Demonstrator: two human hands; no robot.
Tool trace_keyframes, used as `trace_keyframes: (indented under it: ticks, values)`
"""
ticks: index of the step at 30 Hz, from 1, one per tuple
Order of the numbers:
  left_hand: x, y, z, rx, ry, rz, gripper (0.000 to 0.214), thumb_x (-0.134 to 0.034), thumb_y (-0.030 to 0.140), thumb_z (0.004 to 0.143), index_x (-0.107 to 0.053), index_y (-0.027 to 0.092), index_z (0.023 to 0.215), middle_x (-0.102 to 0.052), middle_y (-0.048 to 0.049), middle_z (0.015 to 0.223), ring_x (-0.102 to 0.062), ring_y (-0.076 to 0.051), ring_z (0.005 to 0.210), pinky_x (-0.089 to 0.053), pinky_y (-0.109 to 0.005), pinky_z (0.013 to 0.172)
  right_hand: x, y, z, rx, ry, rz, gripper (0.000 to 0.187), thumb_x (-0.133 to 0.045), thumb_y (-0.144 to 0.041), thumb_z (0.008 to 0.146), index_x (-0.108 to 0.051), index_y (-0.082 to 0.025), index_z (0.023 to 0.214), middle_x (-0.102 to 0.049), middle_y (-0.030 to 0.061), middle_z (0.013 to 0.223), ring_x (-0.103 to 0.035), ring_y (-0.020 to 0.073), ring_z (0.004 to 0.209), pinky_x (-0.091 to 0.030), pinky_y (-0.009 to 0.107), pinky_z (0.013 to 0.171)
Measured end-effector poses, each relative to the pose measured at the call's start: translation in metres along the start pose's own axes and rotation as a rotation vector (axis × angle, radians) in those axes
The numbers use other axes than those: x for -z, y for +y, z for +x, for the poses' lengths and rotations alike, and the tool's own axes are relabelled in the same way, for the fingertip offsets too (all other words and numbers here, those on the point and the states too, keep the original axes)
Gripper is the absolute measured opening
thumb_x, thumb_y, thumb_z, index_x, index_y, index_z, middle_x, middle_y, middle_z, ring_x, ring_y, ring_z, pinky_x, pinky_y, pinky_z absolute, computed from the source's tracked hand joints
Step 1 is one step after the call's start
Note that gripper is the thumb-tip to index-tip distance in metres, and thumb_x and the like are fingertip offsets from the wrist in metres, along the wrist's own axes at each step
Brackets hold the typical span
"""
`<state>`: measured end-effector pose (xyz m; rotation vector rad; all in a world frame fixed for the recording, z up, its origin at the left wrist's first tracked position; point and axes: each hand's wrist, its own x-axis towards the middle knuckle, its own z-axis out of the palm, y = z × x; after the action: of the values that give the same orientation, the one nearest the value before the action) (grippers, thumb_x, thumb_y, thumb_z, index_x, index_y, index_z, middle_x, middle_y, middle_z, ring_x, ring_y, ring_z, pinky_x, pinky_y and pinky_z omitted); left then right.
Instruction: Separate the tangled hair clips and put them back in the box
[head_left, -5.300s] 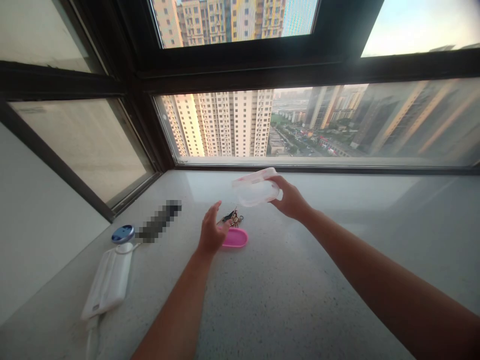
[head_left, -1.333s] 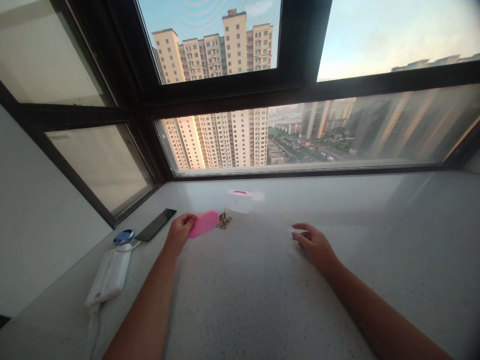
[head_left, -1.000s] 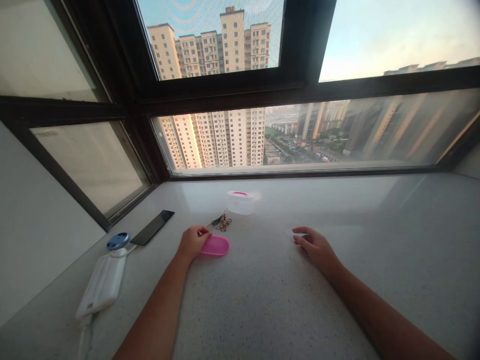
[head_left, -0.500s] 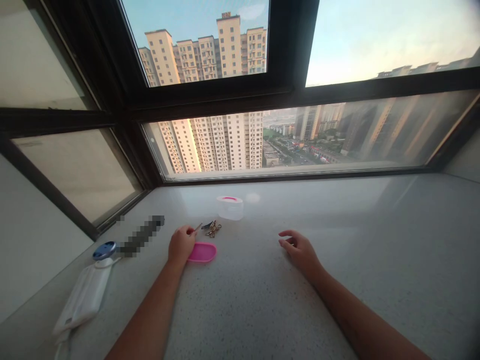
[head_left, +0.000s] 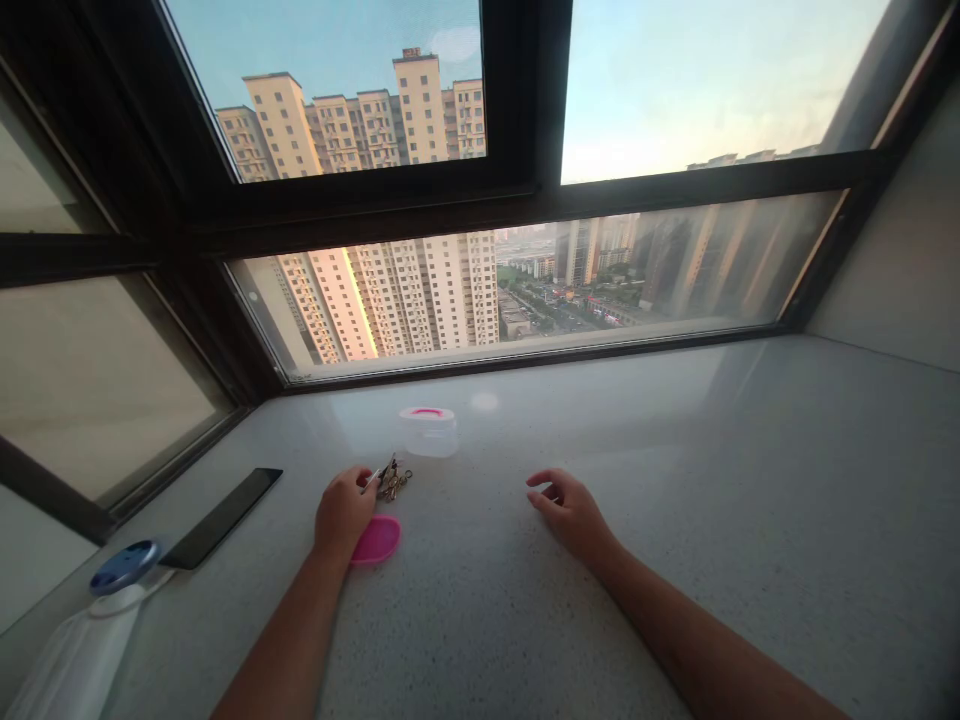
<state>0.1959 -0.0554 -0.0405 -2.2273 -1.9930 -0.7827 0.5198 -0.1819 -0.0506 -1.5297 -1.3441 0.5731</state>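
My left hand [head_left: 343, 513] pinches one end of a bunch of keys [head_left: 391, 479] that lies on the speckled stone sill [head_left: 525, 620]. A pink oval lid [head_left: 376, 540] lies flat just right of that hand. Behind the keys stands a small clear plastic box [head_left: 428, 431] with a pink-trimmed top. My right hand [head_left: 570, 512] rests on the sill to the right, fingers loosely curled and apart, holding nothing.
A black phone [head_left: 223, 516] lies at the left near the window frame. A blue round object [head_left: 124, 567] and a white device [head_left: 71, 665] sit at the lower left corner. Dark window frames border the sill at the back and left; a wall stands at the right.
My left hand set the pink lid down on the sill, let it go and took hold of the keys. My right hand stayed in place. The view has turned right.
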Motion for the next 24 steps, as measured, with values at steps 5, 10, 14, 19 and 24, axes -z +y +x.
trace_keyframes:
  ticks: [5, 10, 14, 19, 24]
  values:
    - [-0.003, 0.003, 0.001, -0.067, 0.012, -0.011, 0.020, -0.052, 0.031, 0.078, -0.063, 0.016, 0.086, -0.066, -0.0099, 0.087, -0.061, -0.024, 0.080, -0.045, -0.030, 0.072, 0.000, 0.001, 0.001, -0.029, 0.003, 0.003, 0.021, -0.057, -0.030, 0.072, -0.065, -0.017, 0.087, -0.059, 0.0002, 0.062, -0.055, 0.0156, 0.058, -0.043, 0.025, 0.054]
    - [-0.002, 0.009, 0.000, -0.106, 0.043, -0.051, 0.015, -0.050, 0.024, 0.077, -0.060, 0.016, 0.085, -0.064, -0.0084, 0.085, -0.060, -0.022, 0.078, -0.046, -0.029, 0.073, 0.000, 0.002, 0.000, -0.022, 0.018, 0.026, 0.020, -0.059, -0.026, 0.070, -0.065, -0.017, 0.086, -0.061, 0.0004, 0.065, -0.055, 0.0143, 0.056, -0.044, 0.024, 0.053]
    - [-0.003, 0.012, 0.000, -0.145, 0.055, -0.073, 0.012, -0.048, 0.020, 0.077, -0.059, 0.017, 0.080, -0.063, -0.0074, 0.081, -0.059, -0.021, 0.077, -0.045, -0.028, 0.073, 0.000, 0.003, 0.000, 0.012, -0.008, 0.058, 0.018, -0.059, -0.022, 0.068, -0.064, -0.016, 0.085, -0.064, 0.0021, 0.072, -0.055, 0.0134, 0.057, -0.045, 0.024, 0.054]
    - [-0.001, 0.012, -0.002, -0.162, 0.051, -0.087, 0.013, -0.046, 0.021, 0.077, -0.059, 0.017, 0.076, -0.063, -0.0070, 0.078, -0.059, -0.021, 0.073, -0.045, -0.029, 0.070, -0.001, 0.006, 0.001, 0.028, -0.012, 0.062, 0.014, -0.058, -0.022, 0.068, -0.064, -0.016, 0.079, -0.058, -0.0005, 0.061, -0.052, 0.0137, 0.056, -0.043, 0.024, 0.054]
    - [-0.001, 0.013, -0.002, -0.181, 0.041, -0.104, 0.015, -0.048, 0.025, 0.078, -0.060, 0.017, 0.077, -0.064, -0.0073, 0.078, -0.059, -0.021, 0.073, -0.046, -0.029, 0.069, -0.003, 0.007, 0.001, 0.011, -0.025, 0.079, 0.012, -0.057, -0.027, 0.071, -0.062, -0.016, 0.075, -0.053, -0.0018, 0.057, -0.051, 0.0139, 0.054, -0.041, 0.024, 0.052]
